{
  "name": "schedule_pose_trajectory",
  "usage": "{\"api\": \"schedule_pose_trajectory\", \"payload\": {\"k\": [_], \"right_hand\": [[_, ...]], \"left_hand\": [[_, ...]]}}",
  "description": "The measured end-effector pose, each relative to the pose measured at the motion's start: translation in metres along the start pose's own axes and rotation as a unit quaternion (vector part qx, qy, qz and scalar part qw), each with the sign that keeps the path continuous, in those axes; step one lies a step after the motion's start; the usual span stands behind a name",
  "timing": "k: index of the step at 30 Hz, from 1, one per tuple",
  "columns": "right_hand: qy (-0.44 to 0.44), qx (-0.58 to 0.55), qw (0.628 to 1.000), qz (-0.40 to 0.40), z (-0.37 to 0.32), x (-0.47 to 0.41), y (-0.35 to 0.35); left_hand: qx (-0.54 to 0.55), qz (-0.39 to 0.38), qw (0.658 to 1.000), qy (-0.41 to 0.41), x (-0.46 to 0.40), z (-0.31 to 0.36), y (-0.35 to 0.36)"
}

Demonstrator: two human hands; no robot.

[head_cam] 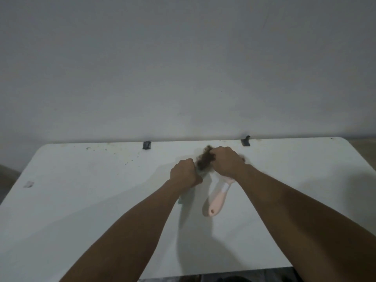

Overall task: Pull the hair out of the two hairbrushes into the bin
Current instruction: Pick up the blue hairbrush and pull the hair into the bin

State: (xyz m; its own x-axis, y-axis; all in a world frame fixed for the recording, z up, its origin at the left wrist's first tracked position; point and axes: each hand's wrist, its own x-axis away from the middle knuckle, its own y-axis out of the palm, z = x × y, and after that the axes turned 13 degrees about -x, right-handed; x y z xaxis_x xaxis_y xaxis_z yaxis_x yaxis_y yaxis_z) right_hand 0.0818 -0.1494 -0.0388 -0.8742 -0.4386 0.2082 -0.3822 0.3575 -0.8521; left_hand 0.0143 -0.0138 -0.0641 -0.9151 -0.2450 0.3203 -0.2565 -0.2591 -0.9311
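Observation:
My left hand [184, 173] is closed around a pale green hairbrush [200, 172], whose handle end pokes out below my wrist. A tuft of dark brown hair [205, 159] sits on that brush's head, and my right hand [226, 161] pinches this tuft from the right. A second hairbrush with a white and pink handle [216, 199] lies on the white table [81, 200] under my right wrist; its head is hidden by my hand. No bin is in view.
Two dark clips [147, 145] [245, 141] sit on the table's far edge against a plain white wall. Small dark specks dot the table's far left. A small grey tag [28, 184] lies near the left edge.

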Motion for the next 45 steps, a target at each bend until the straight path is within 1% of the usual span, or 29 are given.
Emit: {"api": "schedule_pose_trajectory", "payload": {"k": [2,6,8,11,14,17,21,25,29,32,35,36,40,42,45], "right_hand": [[0.004,-0.004,1.0,0.005,0.0,0.001,0.003],[0.01,-0.027,0.999,0.019,-0.001,0.005,0.001],[0.022,-0.04,0.998,0.036,-0.001,0.01,-0.001],[0.029,-0.079,0.993,0.081,0.0,0.019,-0.01],[0.015,-0.116,0.987,0.11,-0.001,0.028,-0.023],[-0.002,-0.141,0.978,0.153,-0.002,0.037,-0.04],[0.013,-0.177,0.958,0.226,0.002,0.054,-0.061],[0.033,-0.247,0.93,0.271,0.013,0.074,-0.08],[0.057,-0.356,0.888,0.284,0.03,0.099,-0.098],[0.075,-0.394,0.866,0.298,0.047,0.119,-0.108],[0.099,-0.392,0.857,0.319,0.065,0.142,-0.117],[0.116,-0.401,0.849,0.323,0.071,0.15,-0.12],[0.18,-0.494,0.799,0.293,0.1,0.18,-0.126],[0.192,-0.524,0.781,0.282,0.115,0.195,-0.128],[0.209,-0.542,0.763,0.283,0.136,0.215,-0.125]], "left_hand": [[0.034,-0.002,0.999,-0.006,-0.001,-0.001,0.001],[0.136,-0.021,0.99,-0.023,-0.001,-0.004,-0.001],[0.179,-0.035,0.983,-0.014,0.002,-0.004,-0.005],[0.203,-0.037,0.978,0.007,0.008,-0.003,-0.016],[0.233,-0.023,0.972,0.017,0.014,0.002,-0.03],[0.298,-0.011,0.954,0.019,0.025,0.011,-0.044],[0.368,-0.012,0.929,0.042,0.039,0.028,-0.058],[0.374,0.004,0.924,0.073,0.049,0.053,-0.066],[0.352,0.013,0.931,0.101,0.06,0.084,-0.07],[0.326,0.015,0.936,0.131,0.069,0.11,-0.067],[0.306,-0.013,0.94,0.148,0.078,0.136,-0.061],[0.294,-0.024,0.943,0.153,0.081,0.144,-0.058],[0.251,-0.045,0.95,0.18,0.094,0.172,-0.043],[0.255,-0.059,0.946,0.193,0.101,0.185,-0.034],[0.268,-0.108,0.934,0.208,0.111,0.202,-0.019]]}}
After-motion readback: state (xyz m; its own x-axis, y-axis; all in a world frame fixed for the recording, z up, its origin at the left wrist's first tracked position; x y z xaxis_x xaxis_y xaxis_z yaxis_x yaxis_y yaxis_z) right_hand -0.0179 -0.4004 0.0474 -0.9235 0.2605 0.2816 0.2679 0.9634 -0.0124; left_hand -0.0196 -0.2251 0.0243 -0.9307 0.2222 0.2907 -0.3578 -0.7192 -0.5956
